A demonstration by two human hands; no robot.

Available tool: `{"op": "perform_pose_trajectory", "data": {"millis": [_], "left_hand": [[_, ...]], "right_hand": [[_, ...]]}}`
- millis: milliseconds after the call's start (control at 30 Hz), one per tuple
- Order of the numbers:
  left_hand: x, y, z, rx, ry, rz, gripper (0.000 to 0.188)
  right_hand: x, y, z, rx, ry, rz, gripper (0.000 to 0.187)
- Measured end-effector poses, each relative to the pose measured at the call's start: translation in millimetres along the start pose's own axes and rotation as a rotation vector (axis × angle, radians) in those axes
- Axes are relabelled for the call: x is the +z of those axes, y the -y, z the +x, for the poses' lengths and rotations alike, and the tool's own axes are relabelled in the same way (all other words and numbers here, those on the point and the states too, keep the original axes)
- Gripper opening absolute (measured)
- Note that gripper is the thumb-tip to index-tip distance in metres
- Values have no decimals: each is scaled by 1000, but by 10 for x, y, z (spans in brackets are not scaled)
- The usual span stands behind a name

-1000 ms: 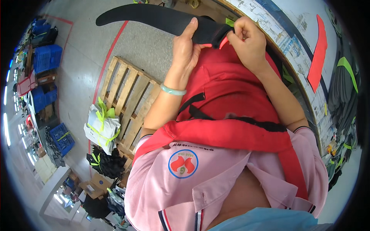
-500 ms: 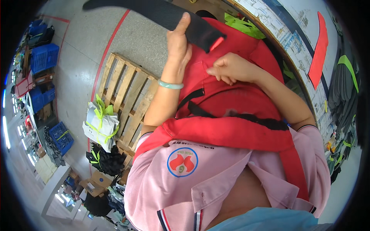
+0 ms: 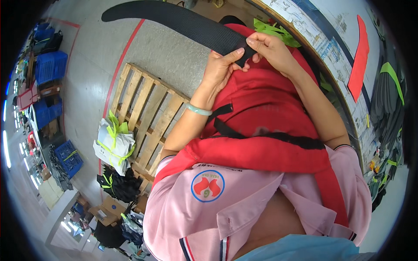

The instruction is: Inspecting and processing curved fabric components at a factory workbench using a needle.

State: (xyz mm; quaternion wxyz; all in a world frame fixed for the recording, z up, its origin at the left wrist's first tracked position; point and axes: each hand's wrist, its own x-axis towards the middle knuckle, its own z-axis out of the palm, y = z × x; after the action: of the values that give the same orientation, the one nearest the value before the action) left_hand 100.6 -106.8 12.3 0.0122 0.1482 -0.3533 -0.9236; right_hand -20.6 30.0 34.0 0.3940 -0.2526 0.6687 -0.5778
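Note:
A long, curved strip of black mesh-textured fabric (image 3: 183, 31) stretches from the upper left to above my red apron (image 3: 278, 98). My left hand (image 3: 221, 69) is closed on its near end, thumb on top and fingers beneath. At that same end my right hand (image 3: 273, 50) pinches the corner between thumb and fingers. Both hands almost meet there, and the fingers partly cover the strip's edge. The far, rounded end hangs free above the floor.
To the right runs a worktable (image 3: 300, 21) bearing a red curved fabric piece (image 3: 359, 61) and a stack of dark grey pieces (image 3: 387, 98). On the left are a wooden pallet (image 3: 148, 98), a white bundle with green ties (image 3: 114, 143) and blue crates (image 3: 51, 65).
My right hand has risen from the apron and taken hold of the strip's near end. My left hand has shifted down and right along the strip. The red patch at that end is now hidden.

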Motion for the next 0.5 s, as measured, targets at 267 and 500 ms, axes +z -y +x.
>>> {"op": "perform_pose_trajectory", "data": {"millis": [267, 500], "left_hand": [[-107, 7, -7, 54, -122, 85, 19], [-354, -75, 37, 153, -338, -242, 20]], "right_hand": [[51, -137, -55, -42, 92, -242, 14], [153, -54, -284, 59, 130, -181, 17]]}}
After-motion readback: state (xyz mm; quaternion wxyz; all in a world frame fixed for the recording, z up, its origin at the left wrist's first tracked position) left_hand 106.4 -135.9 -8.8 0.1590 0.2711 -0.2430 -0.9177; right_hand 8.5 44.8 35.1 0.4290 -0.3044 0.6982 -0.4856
